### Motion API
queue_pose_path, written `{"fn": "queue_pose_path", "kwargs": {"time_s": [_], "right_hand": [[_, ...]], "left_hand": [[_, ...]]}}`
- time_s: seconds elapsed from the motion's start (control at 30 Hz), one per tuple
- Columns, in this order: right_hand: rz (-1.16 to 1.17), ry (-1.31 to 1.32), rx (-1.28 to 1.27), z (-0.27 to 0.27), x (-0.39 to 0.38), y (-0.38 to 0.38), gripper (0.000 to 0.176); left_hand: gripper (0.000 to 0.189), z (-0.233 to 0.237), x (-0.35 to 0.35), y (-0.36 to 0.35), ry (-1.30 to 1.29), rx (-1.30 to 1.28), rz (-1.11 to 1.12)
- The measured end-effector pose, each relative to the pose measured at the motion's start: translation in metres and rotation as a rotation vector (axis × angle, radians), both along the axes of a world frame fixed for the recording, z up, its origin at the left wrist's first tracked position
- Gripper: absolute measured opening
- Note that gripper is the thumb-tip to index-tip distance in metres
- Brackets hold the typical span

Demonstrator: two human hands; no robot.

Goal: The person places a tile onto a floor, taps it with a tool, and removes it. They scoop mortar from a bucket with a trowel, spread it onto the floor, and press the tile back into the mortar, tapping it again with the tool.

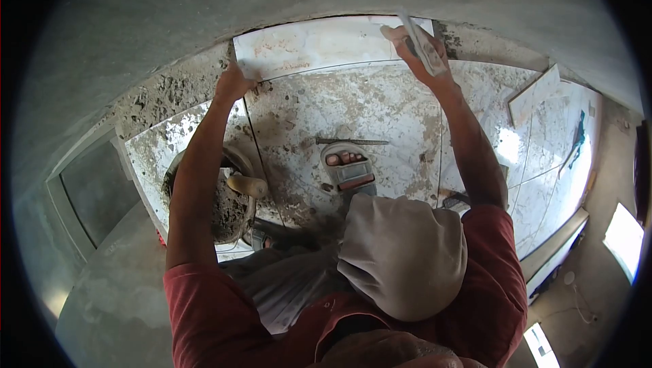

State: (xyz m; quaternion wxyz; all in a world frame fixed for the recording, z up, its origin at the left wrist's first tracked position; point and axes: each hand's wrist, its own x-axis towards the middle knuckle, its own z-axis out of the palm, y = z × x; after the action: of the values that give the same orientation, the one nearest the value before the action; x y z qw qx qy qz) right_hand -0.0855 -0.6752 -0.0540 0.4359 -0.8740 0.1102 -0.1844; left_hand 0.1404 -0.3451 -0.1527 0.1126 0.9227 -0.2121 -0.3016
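A long white marbled tile with brown smears lies along the base of the wall. At its lower left corner is my left hand, its fingers closed at the edge and partly blurred. Over the tile's right end, my right hand grips a flat trowel, its pale blade seen nearly edge-on. The trowel's handle is mostly hidden in my fingers. Rough mortar covers the strip left of the tile.
A bucket of mortar with a wooden-handled tool stands beneath my left arm. My sandalled foot is on the dirty floor tiles, near a thin rod. A loose tile piece leans at the right.
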Motion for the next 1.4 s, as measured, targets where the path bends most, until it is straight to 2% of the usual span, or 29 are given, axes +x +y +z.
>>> {"fn": "queue_pose_path", "kwargs": {"time_s": [0.1, 0.2, 0.23, 0.33, 0.4, 0.47, 0.5, 0.6, 0.67, 0.73, 0.8, 0.83, 0.87, 0.93, 0.97, 1.0, 1.03, 1.07, 1.1, 1.13, 1.17, 1.23, 1.33, 1.37, 1.4], "right_hand": [[0.038, -0.073, 0.154, -0.006, 0.008, 0.009, 0.013], [0.127, -0.275, -0.08, -0.002, 0.022, 0.013, 0.015], [0.041, -0.073, 0.132, 0.005, 0.019, 0.017, 0.015], [0.022, -0.156, 0.089, 0.026, 0.028, 0.033, 0.014], [0.089, -0.192, 0.055, 0.009, 0.027, 0.038, 0.015], [0.151, -0.039, 0.064, -0.017, 0.032, 0.027, 0.017], [0.13, -0.036, 0.233, -0.008, 0.035, 0.031, 0.02], [0.194, -0.199, 0.23, 0.007, 0.04, 0.044, 0.025], [0.156, -0.125, 0.158, 0.008, 0.04, 0.047, 0.025], [0.091, 0.107, 0.245, 0.005, 0.045, 0.044, 0.025], [0.056, 0.073, 0.176, 0.001, 0.052, 0.047, 0.022], [0.111, -0.026, 0.174, 0.008, 0.052, 0.053, 0.023], [0.164, -0.127, 0.17, 0.013, 0.053, 0.058, 0.023], [0.152, -0.148, 0.157, -0.007, 0.057, 0.06, 0.023], [0.101, -0.036, 0.205, -0.012, 0.059, 0.058, 0.021], [0.051, 0.08, 0.257, -0.016, 0.061, 0.06, 0.02], [0.075, 0.232, 0.218, 0.018, 0.064, 0.068, 0.022], [0.085, 0.234, 0.234, 0.016, 0.064, 0.075, 0.022], [0.14, 0.057, 0.243, 0.013, 0.064, 0.081, 0.022], [0.19, -0.122, 0.249, 0.01, 0.065, 0.086, 0.022], [0.198, -0.13, 0.252, 0.006, 0.069, 0.085, 0.022], [0.143, 0.092, 0.275, 0.002, 0.076, 0.084, 0.02], [0.212, 0.029, 0.346, 0.017, 0.079, 0.095, 0.022], [0.247, -0.111, 0.259, 0.006, 0.082, 0.1, 0.023], [0.249, -0.11, 0.261, 0.001, 0.085, 0.102, 0.023]], "left_hand": [[0.078, 0.009, -0.004, -0.002, -0.014, 0.0, -0.076], [0.079, -0.004, 0.001, 0.003, 0.01, 0.018, 0.008], [0.078, -0.007, 0.002, 0.003, -0.003, -0.018, -0.005], [0.081, -0.015, 0.001, 0.005, -0.057, -0.004, -0.033], [0.086, -0.018, 0.0, 0.01, 0.006, 0.031, -0.016], [0.085, -0.01, 0.001, 0.001, -0.033, 0.039, -0.058], [0.084, -0.008, -0.001, 0.0, -0.046, 0.047, -0.078], [0.084, -0.011, -0.001, 0.002, -0.02, 0.025, -0.032], [0.084, -0.011, -0.004, 0.003, -0.018, 0.05, -0.043], [0.083, -0.009, 0.0, -0.002, -0.041, 0.084, -0.062], [0.082, -0.011, 0.003, -0.002, -0.056, 0.042, -0.066], [0.081, -0.014, 0.0, 0.002, -0.053, 0.005, -0.073], [0.081, -0.016, 0.0, 0.004, -0.052, 0.014, -0.069], [0.08, -0.019, 0.006, 0.003, -0.043, 0.105, -0.077], [0.063, -0.024, 0.009, 0.004, -0.079, 0.099, -0.046], [0.063, -0.021, 0.013, 0.006, -0.084, 0.108, -0.038], [0.051, -0.018, 0.02, 0.007, -0.077, 0.063, -0.062], [0.04, -0.016, 0.021, 0.011, -0.058, 0.027, -0.086], [0.025, -0.014, 0.022, 0.014, -0.049, 0.021, -0.032], [0.025, -0.01, 0.021, 0.018, -0.049, 0.034, -0.023], [0.023, -0.004, 0.025, 0.019, 0.033, -0.039, -0.004], [0.026, -0.005, 0.029, 0.022, 0.128, -0.104, 0.011], [0.027, -0.009, 0.032, 0.017, 0.046, -0.033, -0.039], [0.027, -0.01, 0.026, 0.017, 0.014, -0.047, 0.008], [0.027, -0.013, 0.026, 0.02, 0.015, -0.044, 0.01]]}}
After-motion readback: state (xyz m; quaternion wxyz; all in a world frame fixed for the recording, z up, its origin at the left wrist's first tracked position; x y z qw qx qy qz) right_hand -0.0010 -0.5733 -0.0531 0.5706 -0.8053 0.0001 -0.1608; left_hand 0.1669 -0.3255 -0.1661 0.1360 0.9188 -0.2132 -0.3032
